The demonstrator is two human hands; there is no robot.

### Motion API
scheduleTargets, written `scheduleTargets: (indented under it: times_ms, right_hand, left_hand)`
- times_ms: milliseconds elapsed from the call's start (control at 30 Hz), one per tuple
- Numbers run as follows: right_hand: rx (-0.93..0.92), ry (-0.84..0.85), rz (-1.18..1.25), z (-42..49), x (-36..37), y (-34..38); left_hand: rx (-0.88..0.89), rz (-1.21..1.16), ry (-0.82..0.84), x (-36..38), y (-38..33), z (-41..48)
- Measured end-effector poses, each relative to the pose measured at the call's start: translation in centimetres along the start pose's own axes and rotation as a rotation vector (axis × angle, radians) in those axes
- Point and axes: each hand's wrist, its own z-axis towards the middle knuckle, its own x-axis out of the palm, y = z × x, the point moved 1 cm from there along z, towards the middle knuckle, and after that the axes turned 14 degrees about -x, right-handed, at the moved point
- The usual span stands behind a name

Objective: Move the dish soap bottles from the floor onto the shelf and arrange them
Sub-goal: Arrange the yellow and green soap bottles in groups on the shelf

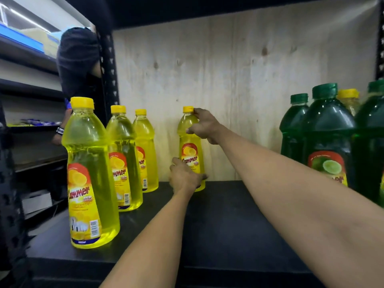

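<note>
A yellow dish soap bottle stands upright at the back of the black shelf, against the plywood back panel. My right hand grips its neck just below the yellow cap. My left hand is wrapped around its base. Three more yellow bottles stand in a row at the left: a near one, a middle one and a far one. The floor is out of view.
Green dish soap bottles crowd the right side of the shelf, with one yellow-capped bottle behind them. A black slotted upright borders the shelf at left. Beyond it stands another person in dark clothes by neighbouring shelves.
</note>
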Motion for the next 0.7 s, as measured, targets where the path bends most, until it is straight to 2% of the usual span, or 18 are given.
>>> scheduleTargets:
  times_ms: [200, 333, 433, 500, 567, 633, 700]
  right_hand:
    - [-0.007, -0.003, -0.051, -0.6, 0.0, 0.5]
    - [0.088, 0.098, -0.164, -3.6, -1.3, 2.2]
    - [0.079, 0.035, -0.153, -8.6, -5.0, 4.8]
    - [-0.021, -0.016, -0.207, -12.6, -8.7, 7.1]
    - [-0.104, -0.070, -0.273, -16.4, -13.3, 9.2]
    - [-0.144, -0.191, -0.324, -19.5, -18.5, 11.0]
    - [-0.148, -0.409, -0.411, -21.5, -23.7, 11.8]
  left_hand:
    - [0.035, 0.032, 0.041, -0.5, 0.2, -0.5]
    - [-0.012, 0.067, 0.239, -0.9, 0.5, -1.9]
    - [-0.024, 0.030, 0.334, -2.5, 0.9, -5.4]
    - [0.160, -0.078, 0.176, -4.5, 0.6, -8.8]
    - [0.422, -0.327, -0.004, -7.0, 0.0, -13.4]
    - [0.584, -0.524, 0.036, -9.2, -1.5, -18.4]
    - [0.717, -0.563, 0.132, -10.0, -3.8, -23.2]
